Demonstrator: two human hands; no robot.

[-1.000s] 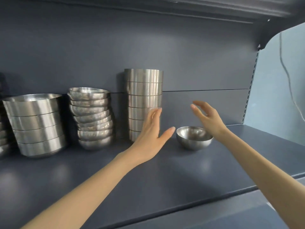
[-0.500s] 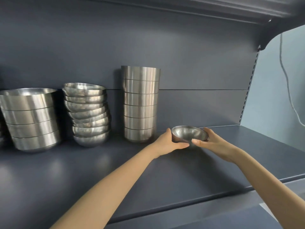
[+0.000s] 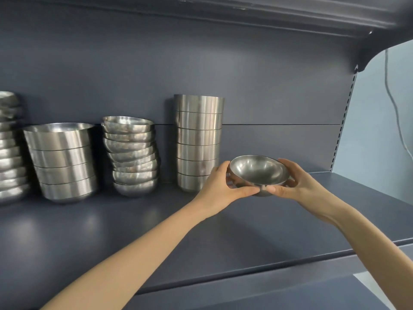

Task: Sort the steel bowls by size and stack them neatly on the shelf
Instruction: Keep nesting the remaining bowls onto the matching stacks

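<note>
Left grip [image 3: 220,186] and right grip [image 3: 297,184] both hold one small steel bowl [image 3: 259,170] at centre right of the frame. Each is curled round its side of the bowl, thumbs meeting low on the near wall and fingers wrapped behind the rim. Both bare forearms enter from the bottom edge and converge on it. The bowl is tilted, its open mouth turned toward the camera. Whether its base touches the shelf [image 3: 201,238] cannot be told. The shelf is a dark blue-grey board with a raised front lip, spanning the lower frame. Behind the left grip, at centre frame, stands a tall stack [image 3: 197,142] of six straight-sided steel bowls, nested upright, the left grip's knuckles overlapping its lower part. Left of that is a round-bowl stack [image 3: 133,155], several bowls nested unevenly, with the middle ones leaning to the right. Further left is a wide stack [image 3: 62,162] of four larger straight-sided bowls. At the left edge, an edge stack [image 3: 10,148] of rounded bowls is cut off by the frame. All stacks stand near the back panel [image 3: 201,63]. At the far right, a thin cable [image 3: 393,104] hangs on a pale wall [image 3: 375,142].
</note>
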